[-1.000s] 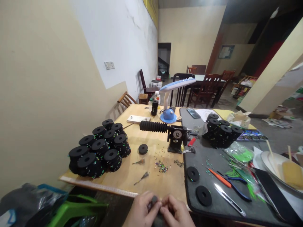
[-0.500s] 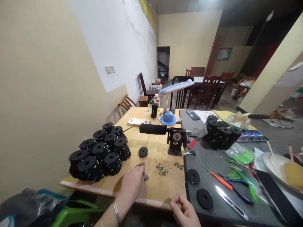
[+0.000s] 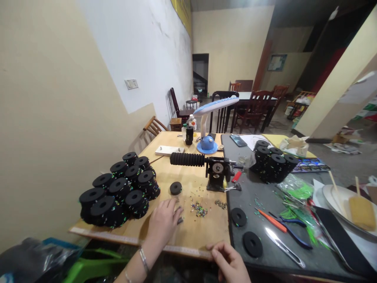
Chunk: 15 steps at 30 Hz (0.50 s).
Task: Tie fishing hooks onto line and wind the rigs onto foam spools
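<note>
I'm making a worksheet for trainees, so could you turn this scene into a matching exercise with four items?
Column one:
1. Left hand
2. Right hand
3. Beads
4. Lamp

Column two:
A. Blue and white, towards the far end of the table
B. Fingers curled, at the table's near edge
C. Small and many-coloured, scattered loose on the wood
D. Bracelet at its wrist, nearer the black stacks than the other hand is

Right pairs: 1-D, 2-B, 3-C, 4-A

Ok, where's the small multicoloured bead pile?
Head view, lower centre: the bead pile lies on the pale wooden tabletop, between the left hand and grey mat.
</note>
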Available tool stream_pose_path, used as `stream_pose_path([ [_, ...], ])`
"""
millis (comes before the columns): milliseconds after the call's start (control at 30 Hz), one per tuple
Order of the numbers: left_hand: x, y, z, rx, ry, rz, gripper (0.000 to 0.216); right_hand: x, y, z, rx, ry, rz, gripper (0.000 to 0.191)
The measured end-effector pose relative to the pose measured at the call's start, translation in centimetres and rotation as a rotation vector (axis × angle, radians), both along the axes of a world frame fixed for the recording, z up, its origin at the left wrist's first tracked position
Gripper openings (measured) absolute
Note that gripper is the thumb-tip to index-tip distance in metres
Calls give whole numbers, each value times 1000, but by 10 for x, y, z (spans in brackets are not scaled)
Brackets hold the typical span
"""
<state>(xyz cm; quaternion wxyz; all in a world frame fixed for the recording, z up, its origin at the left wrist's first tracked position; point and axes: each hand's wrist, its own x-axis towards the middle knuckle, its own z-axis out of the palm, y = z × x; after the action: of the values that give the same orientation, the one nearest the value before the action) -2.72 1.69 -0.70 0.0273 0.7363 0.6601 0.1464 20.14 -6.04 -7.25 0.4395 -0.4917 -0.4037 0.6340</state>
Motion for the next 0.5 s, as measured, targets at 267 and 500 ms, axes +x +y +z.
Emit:
stream_pose_path([
  [267,0,-31,-5,144,-282,-121,15,-1,0,7,10,99,-22,49],
  [500,15,-47,-33,-15,-292,-134,16,-6,-1,1,-136,156,-25,56],
])
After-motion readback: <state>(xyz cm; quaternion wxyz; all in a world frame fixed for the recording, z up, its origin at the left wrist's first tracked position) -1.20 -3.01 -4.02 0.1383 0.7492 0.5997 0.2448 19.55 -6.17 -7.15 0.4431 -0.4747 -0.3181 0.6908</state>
